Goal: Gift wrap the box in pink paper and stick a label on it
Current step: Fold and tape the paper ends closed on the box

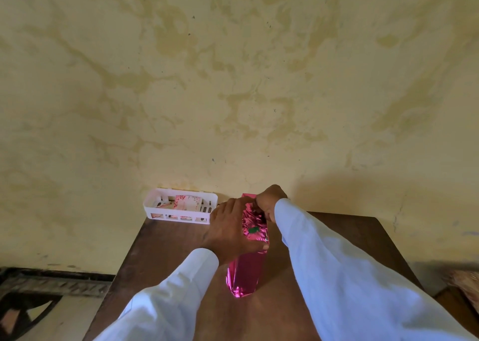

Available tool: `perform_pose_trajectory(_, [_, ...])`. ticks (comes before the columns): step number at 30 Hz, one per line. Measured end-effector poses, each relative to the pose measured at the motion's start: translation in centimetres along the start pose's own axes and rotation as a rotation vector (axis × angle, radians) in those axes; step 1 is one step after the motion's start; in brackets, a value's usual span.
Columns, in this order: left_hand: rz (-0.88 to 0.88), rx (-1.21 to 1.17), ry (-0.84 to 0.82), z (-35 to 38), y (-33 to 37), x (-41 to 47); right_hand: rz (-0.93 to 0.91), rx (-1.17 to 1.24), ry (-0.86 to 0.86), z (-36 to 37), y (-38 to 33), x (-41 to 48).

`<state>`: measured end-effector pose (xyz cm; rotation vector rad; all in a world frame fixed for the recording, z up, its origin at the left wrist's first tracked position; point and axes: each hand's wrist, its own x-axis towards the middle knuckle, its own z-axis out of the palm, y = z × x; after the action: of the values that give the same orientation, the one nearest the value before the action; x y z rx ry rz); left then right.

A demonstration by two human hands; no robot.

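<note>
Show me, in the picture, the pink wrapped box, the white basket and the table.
pink wrapped box point(246, 273), head view, shiny paper on its near half.
white basket point(178, 220), head view, its slotted front wall.
table point(160, 250), head view, bare wood left of the box.

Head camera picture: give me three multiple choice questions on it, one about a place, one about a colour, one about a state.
1. Where does the white basket stand?
A) at the far edge of the table, by the wall
B) on the floor
C) on a chair

2. What colour is the wrapping paper?
A) gold
B) blue
C) shiny pink

3. What is the right hand doing?
A) lying flat on the table
B) pinching the paper at the far end of the box
C) holding scissors

Answers: 1 A, it sits against the wall; 2 C, the foil shines pink; 3 B, its fingers curl on the paper there.
</note>
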<state>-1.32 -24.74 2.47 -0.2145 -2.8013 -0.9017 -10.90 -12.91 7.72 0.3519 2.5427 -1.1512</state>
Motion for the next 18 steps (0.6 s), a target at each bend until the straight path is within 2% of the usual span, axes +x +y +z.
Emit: perform_pose_trajectory(18, [-0.052, 0.029, -0.041, -0.3, 1.0, -0.2, 0.089, 0.115, -0.064, -1.6, 2.1, -1.9])
